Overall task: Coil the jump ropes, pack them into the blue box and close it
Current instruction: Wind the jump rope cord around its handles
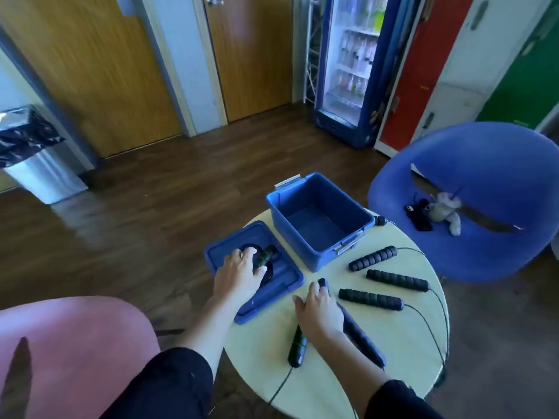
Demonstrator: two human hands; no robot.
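Ropes [370, 298] sprawl over our table [332, 388], none boxed yet. At nine o'clock our left hand [239, 275] grips a green-banded handle [266, 254] atop a dark coil on the lid [267, 297]. At six, our right hand [317, 313], the nearer one, lies flat-fingered on a long grip [363, 340] running eleven to five. The box [320, 261] stands open at twelve. Black ridged handles fan out at three.
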